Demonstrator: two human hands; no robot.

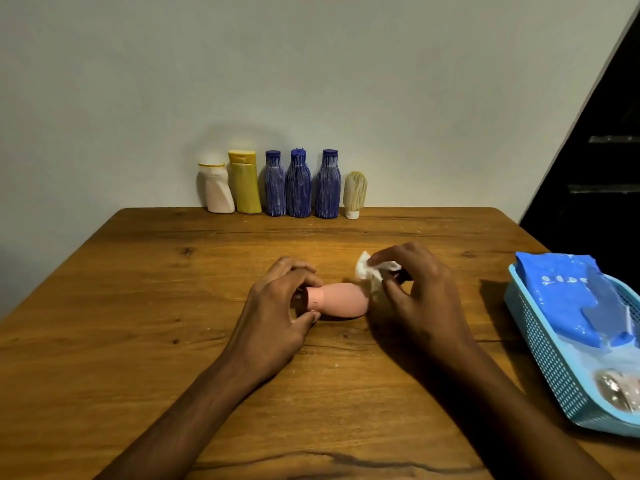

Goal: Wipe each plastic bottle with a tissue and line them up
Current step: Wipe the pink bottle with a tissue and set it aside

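A pink plastic bottle [341, 301] lies on its side at the middle of the wooden table [138, 306]. My left hand [280, 306] grips its neck and dark cap end. My right hand [415, 289] pinches a crumpled white tissue [369, 270] against the bottle's base end. Along the table's far edge, by the wall, stands a row of bottles: a white one [218, 188], a yellow one [245, 183], three blue ones [275, 185] [298, 185] [328, 185] and a small beige tube [354, 195] standing on its cap.
A light blue perforated basket [547, 358] sits at the table's right edge, holding a blue tissue pack [575, 296] and a clear wrapped item [616, 389]. A dark staircase [606, 150] rises at the far right.
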